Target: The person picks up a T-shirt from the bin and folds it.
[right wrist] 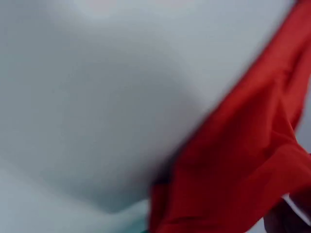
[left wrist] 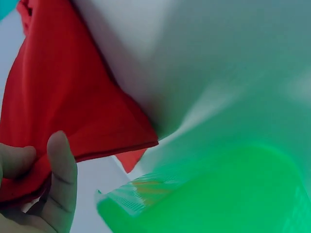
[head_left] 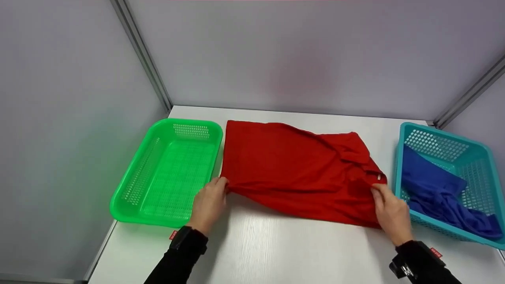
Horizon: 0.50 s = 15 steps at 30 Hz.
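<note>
A red shirt (head_left: 284, 165) lies lengthwise on the white table, its small pale label and neck at the right end. My left hand (head_left: 209, 203) pinches its near left corner at the hem. Close up in the left wrist view, thumb and fingers (left wrist: 63, 179) grip the layered red edge, which hangs slightly raised. At the neck end my right hand (head_left: 391, 213) pinches the fabric just below the label. The near edge between both hands is lifted off the table. In the right wrist view, red cloth (right wrist: 228, 174) covers most of the right fingers, at the lower right corner.
A green plastic basket (head_left: 118, 205) stands left of the shirt, close by the left hand. On the right is a teal basket (head_left: 404, 157) with a crumpled blue garment (head_left: 430, 181) inside. Grey panels (head_left: 300, 59) enclose the table at the back and sides.
</note>
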Available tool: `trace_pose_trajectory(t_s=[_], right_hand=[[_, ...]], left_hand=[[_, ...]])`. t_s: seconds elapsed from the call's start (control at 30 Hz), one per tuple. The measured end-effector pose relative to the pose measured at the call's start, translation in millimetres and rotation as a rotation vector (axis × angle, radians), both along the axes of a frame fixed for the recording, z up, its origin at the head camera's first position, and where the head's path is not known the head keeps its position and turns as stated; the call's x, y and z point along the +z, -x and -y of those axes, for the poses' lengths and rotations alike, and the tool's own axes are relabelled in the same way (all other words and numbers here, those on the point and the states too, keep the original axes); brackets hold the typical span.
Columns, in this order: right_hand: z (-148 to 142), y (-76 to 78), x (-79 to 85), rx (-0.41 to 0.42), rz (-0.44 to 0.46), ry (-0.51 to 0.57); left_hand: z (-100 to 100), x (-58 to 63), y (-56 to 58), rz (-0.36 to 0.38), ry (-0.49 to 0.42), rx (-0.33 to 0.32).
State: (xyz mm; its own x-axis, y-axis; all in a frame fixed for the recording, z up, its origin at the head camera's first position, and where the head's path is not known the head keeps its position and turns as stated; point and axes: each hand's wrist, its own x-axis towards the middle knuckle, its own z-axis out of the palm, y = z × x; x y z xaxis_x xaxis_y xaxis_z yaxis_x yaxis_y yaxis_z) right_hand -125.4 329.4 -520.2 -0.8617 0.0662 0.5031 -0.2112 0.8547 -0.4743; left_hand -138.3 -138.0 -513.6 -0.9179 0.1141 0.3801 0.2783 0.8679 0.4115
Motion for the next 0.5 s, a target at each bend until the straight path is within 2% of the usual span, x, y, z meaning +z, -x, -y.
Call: trace_pose_trajectory(t_s=[0.1,0.2,0.27,0.37,0.43,0.5], right_hand=[[-4.1,2.1,31.7,-0.016,0.081,0.18],[-11.0,-1.7,65.7,0.028,0.189,0.367],[-17.6,-5.7,85.2,0.125,0.204,0.56],[-27.9,-11.5,108.3,0.286,0.157,0.812],[-36.3,-14.5,117.5,0.384,0.148,0.917],[-45.3,-17.2,121.7,0.437,0.177,0.93]], left_hand=[[1.5,4.3,-1.0,-0.025,-0.071,0.0],[4.1,10.4,-3.2,-0.047,-0.105,-0.009],[7.1,15.8,-5.8,-0.057,-0.114,-0.025],[13.5,26.2,-11.2,-0.034,-0.118,-0.069],[18.8,33.8,-15.3,0.019,-0.108,-0.109],[24.3,40.1,-19.0,0.105,-0.09,-0.162]])
